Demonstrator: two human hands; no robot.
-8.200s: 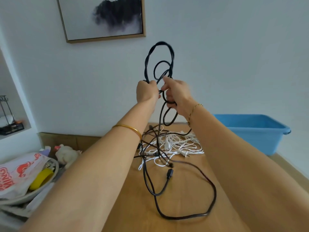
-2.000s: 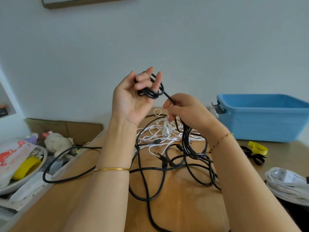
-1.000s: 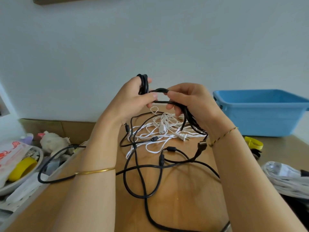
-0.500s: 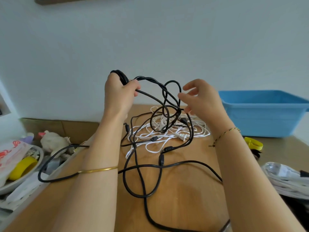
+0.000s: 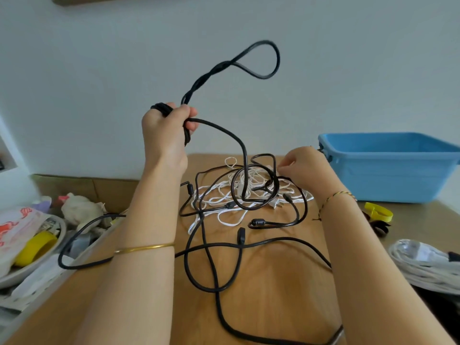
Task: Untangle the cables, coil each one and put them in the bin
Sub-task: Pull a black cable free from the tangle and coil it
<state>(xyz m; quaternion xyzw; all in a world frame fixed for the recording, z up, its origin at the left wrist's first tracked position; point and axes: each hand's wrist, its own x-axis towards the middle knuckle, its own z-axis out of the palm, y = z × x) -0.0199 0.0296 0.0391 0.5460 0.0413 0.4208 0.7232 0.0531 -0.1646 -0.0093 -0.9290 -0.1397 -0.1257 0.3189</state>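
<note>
While the black cable (image 5: 246, 165) occupies the middle of the bench (image 5: 273, 305), several other things stand around it. A blue bin (image 5: 398, 175) stands at the far right, just behind the right hand (image 5: 306, 168). In front of the bin lie a yellow strap (image 5: 378, 212) and a white bundle in clear plastic (image 5: 428, 265). At the left, beside the bench, are a bowl (image 5: 15, 275) with a yellow roll (image 5: 34, 247) in it, a pale plush toy (image 5: 79, 210) and a piece of cardboard (image 5: 99, 188). A thin white cable (image 5: 224, 221) lies under the black knot and is mixed with it, so the two are not separated.

The black cable is thick, with several plugs, and it is tangled. One strand passes under the left forearm and hangs over the left edge. The left hand (image 5: 165, 135) is raised and clenched around a few gathered turns; from its fist a twisted part rises and ends in an open loop in the air. Another strand descends from the fist to the knot on the bench.

Half a second before, the left hand was lower and the right hand was open in the air beside lifted loops. Now those loops are down, and the right hand has gone down to the knot with curled fingers; whether it pinches a strand cannot be told.
</note>
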